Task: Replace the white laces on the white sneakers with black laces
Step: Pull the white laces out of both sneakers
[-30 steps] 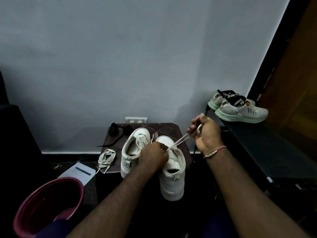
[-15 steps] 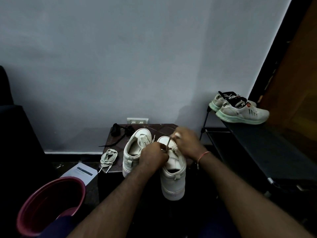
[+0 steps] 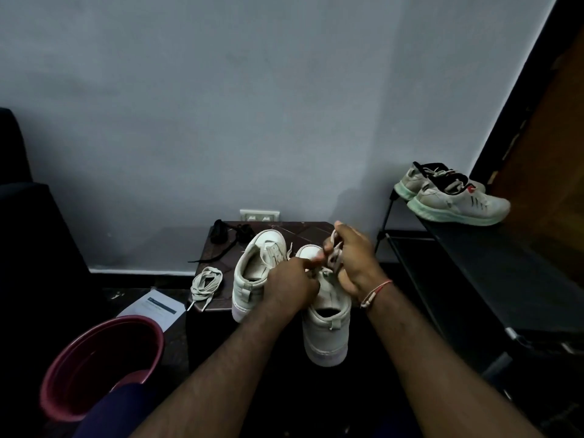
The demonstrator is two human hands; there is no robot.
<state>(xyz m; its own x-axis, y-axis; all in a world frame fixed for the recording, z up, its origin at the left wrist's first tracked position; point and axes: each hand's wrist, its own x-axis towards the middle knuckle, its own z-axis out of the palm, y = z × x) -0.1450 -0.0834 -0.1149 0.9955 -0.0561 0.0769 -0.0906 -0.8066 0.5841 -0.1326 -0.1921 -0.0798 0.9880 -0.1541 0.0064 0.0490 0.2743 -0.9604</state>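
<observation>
Grey wall [image 3: 221, 105] fills the back. Black shelf rack [image 3: 493, 279] runs down the R side w/ a pair of running shoes [image 3: 455, 200], mint soles, on its top level. Maroon tub [image 3: 94, 358] sits low at the L. Small dark table [image 3: 309, 232] stands against the wall in the middle & carries the task's things.

Two white sneakers are on it, heels toward the person. The second sneaker [image 3: 256, 279] is on the L, and the nearer sneaker [image 3: 328, 330] is just beside it on the R, heel sticking out past the table's front edge. Both hands work over the nearer sneaker's upper:
- L hand [image 3: 294, 282] rests on the tongue area, fingers curled, thumb & forefinger pinching the white lace [image 3: 335, 252] close to the eyelets.
- R hand [image 3: 357, 257] is just beyond it, fingers curled round bunched loops of the same lace, above the toe end.

Sheet of paper [image 3: 155, 306] lies on the floor btwn tub & table. Loose white lace [image 3: 205, 281] is coiled at the table's front L corner, near the second sneaker but apart from it. Black laces [image 3: 229, 237] are bundled at the back L corner, one end trailing past the L edge. Wall socket [image 3: 259, 214] shows just behind the table. Thin thread band [image 3: 376, 292] circles the R wrist
</observation>
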